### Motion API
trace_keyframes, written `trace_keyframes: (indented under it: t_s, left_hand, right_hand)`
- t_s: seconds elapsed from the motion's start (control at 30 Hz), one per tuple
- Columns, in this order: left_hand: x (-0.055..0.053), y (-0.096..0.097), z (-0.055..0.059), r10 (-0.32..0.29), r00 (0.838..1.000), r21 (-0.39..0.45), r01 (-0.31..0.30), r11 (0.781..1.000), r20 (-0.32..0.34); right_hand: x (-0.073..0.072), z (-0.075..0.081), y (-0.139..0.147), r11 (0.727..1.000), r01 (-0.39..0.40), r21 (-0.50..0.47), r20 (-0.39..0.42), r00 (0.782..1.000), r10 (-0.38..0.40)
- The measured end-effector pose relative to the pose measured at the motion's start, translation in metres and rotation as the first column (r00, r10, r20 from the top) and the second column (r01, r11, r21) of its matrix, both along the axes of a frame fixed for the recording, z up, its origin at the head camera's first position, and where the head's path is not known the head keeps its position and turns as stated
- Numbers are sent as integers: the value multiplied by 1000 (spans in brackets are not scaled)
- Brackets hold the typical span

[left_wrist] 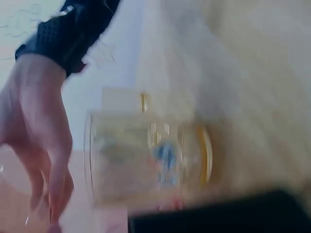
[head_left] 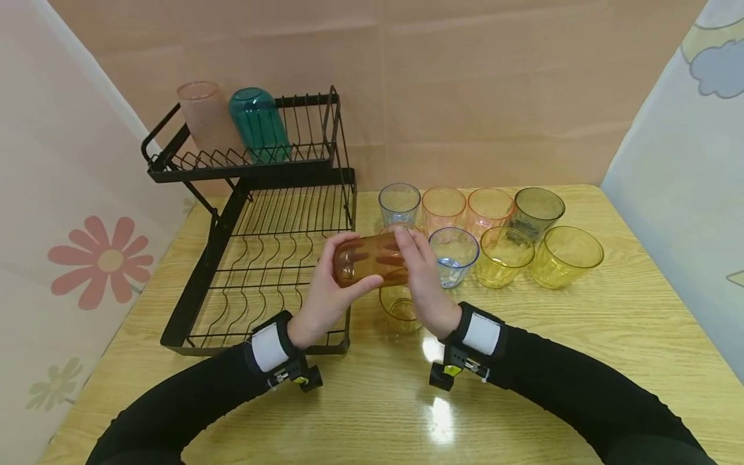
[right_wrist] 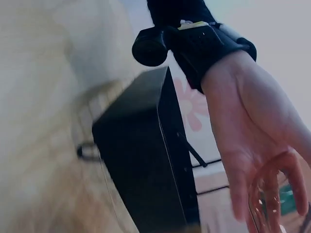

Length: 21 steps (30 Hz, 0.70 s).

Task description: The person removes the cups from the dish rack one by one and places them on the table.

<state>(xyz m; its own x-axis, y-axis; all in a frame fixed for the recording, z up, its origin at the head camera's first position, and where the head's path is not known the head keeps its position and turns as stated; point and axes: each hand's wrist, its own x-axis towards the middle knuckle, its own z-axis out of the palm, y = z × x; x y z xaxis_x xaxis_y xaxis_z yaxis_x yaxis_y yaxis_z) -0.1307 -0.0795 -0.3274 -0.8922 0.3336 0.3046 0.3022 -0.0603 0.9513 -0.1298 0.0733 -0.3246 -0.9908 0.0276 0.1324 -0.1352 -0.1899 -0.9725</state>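
Between both hands, an amber drinking glass point(head_left: 388, 270) is held sideways above the table. My left hand point(head_left: 325, 294) grips its left end, thumb along the near side and fingers behind, showing through the amber wall. My right hand point(head_left: 429, 290) grips the other end, fingers over its upper edge; its thumb is hidden. In the right wrist view, the left hand point(right_wrist: 252, 126) curls round the glass point(right_wrist: 265, 213). The left wrist view catches the right hand point(left_wrist: 41, 116) at the side. Just below the held glass, a yellowish glass point(head_left: 401, 316) stands on the table, partly covered.
A black two-tier dish rack point(head_left: 256, 171) stands at the left. Its upper tier carries a pink glass point(head_left: 209, 119) and a teal glass point(head_left: 258, 123), upside down. To the right, several coloured glasses stand in rows, among them a blue-rimmed glass point(head_left: 453, 258) and a yellow glass point(head_left: 565, 258).
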Motion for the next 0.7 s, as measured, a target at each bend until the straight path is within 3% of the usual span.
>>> trace_keyframes:
  t_s: [0.1, 0.17, 0.23, 0.33, 0.43, 0.5, 0.6, 0.7]
  left_hand:
    - [-2, -7, 7, -94, 994, -148, 84, 985, -59]
    - [-6, -16, 7, -153, 982, -319, 112, 941, -107]
    - [-11, -26, 5, -222, 962, -484, 121, 867, -159]
    - [-15, -39, 7, -314, 925, -695, 81, 714, -215]
    - [-17, -52, 10, -394, 889, -818, 39, 574, -234]
    - [-17, -61, 12, -423, 876, -873, 6, 487, -230]
    - [-17, -74, 12, -426, 877, -915, -37, 402, -223]
    - [-20, -86, 10, -396, 892, -937, -78, 340, -218]
  right_hand:
    - [-2, 1, 10, 999, 2, 43, -86, 996, 2]
    - [-3, 0, 18, 996, -7, 87, -156, 987, 20]
    - [-4, 0, 27, 991, 3, 137, -237, 971, 30]
    - [-4, 3, 42, 976, 48, 213, -347, 937, 29]
    - [-1, 9, 61, 946, 112, 304, -410, 912, 24]
    - [1, 14, 74, 908, 154, 391, -452, 891, 43]
    - [4, 20, 93, 816, 252, 520, -539, 838, 86]
    - [3, 24, 111, 734, 325, 596, -601, 787, 140]
